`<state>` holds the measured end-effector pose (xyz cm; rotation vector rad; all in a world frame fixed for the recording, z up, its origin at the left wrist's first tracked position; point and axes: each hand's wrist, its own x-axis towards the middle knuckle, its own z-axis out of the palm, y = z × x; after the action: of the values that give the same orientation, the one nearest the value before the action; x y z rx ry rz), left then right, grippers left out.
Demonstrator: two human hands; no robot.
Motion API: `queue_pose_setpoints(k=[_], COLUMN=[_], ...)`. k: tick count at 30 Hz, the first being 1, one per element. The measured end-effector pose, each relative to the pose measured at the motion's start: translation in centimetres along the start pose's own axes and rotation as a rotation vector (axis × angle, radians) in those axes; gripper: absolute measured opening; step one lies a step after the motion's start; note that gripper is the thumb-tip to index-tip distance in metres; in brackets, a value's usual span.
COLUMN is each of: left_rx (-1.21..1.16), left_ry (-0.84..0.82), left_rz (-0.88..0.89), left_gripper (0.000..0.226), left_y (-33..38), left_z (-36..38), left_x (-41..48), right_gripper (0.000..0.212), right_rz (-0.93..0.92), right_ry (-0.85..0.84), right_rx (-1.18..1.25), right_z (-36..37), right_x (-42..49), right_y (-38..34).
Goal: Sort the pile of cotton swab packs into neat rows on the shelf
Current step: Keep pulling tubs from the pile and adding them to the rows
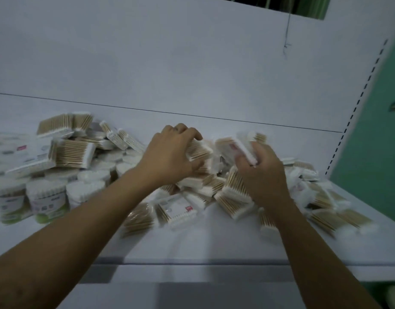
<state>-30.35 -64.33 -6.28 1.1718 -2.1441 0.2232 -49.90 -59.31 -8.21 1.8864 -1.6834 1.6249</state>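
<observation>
A loose pile of flat cotton swab packs [234,192], tan sticks with white tips in clear wrap, covers the middle and right of the white shelf [192,246]. My left hand [169,152] reaches over the pile's top and its curled fingers grip one pack [198,150]. My right hand [263,172] holds a pack [234,146] tilted up above the pile, fingers curled round it. More packs [74,152] lie heaped at the left.
Round tubs of cotton swabs [47,195] stand in a group at the front left of the shelf. A white back panel [169,63] rises behind. A slotted upright [361,97] and a green wall [374,141] bound the right side.
</observation>
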Motion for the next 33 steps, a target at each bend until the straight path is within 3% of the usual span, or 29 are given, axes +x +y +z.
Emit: queue_pose_setpoints(k=[2,5,7,9,13,17,21,23,29,33], left_rx=[0.043,0.195,0.274,0.325,0.116,0.129,0.204,0.229,0.201,0.052], left_ry=[-0.036,-0.258,-0.304,-0.273,-0.374,-0.549,-0.387,-0.371,-0.604,-0.618], left_rz=[-0.055,-0.195,-0.198,-0.105,0.109,0.208,0.305,0.339,0.326,0.283], left_gripper=[0.058,0.074,0.071,0.065,0.044,0.056,0.063,0.061,0.055,0.052], left_y=[-1.3,-2.8,-3.3,-3.1,-1.2,0.4,1.8,2.6,4.8,4.7], left_z=[0.2,0.7,1.0,1.1,1.7,3.9,5.5,6.4,9.7,10.7], left_x=[2.3,5.0,5.3,4.8,4.0,4.2,5.5,6.5,9.0,10.2], right_gripper=[0.030,0.074,0.077,0.075,0.109,0.118,0.125,0.122,0.080,0.055], right_rz=[0.012,0.126,0.094,0.107,0.231,0.212,0.328,0.374,0.349,0.365], right_ry=[-0.116,-0.572,-0.705,-0.701,-0.820,-0.803,-0.710,-0.654,-0.503,-0.401], right_rx=[-0.037,-0.176,-0.379,-0.482,-0.689,-0.888,-0.884,-0.767,-0.672,-0.555], right_z=[1.4,1.9,1.1,0.1,-1.0,-0.5,-0.3,-0.8,-2.3,-3.7], right_x=[3.1,6.8,7.6,7.1,3.0,-0.7,-1.2,-1.4,-2.0,-1.3], right_y=[-1.4,-2.5,-1.9,-0.7,1.6,3.0,4.0,4.2,4.7,5.3])
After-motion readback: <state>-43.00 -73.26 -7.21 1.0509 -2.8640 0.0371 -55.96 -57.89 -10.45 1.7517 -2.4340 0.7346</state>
